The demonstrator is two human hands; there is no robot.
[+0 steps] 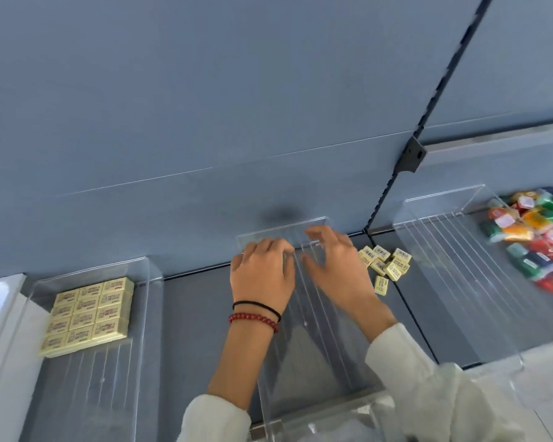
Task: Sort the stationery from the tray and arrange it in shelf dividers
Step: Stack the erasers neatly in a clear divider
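A clear acrylic shelf divider (313,346) lies in the middle of the grey shelf. Both my hands reach into its far end. My left hand (262,275) has its fingers bent down onto the divider, and the fingertips are hidden, so I cannot tell if it holds anything. My right hand (336,269) hovers beside it with fingers spread and nothing in it. Several loose yellow erasers (385,263) lie on the shelf just right of this divider. The left divider (141,314) holds yellow erasers (88,311) packed in neat rows.
A third clear divider (460,282) sits on the right, with a heap of colourful wrapped items (537,237) beside it. A blue back panel (205,122) rises behind the shelf, split by a black slotted upright (412,154). A clear tray edge (332,419) is below my arms.
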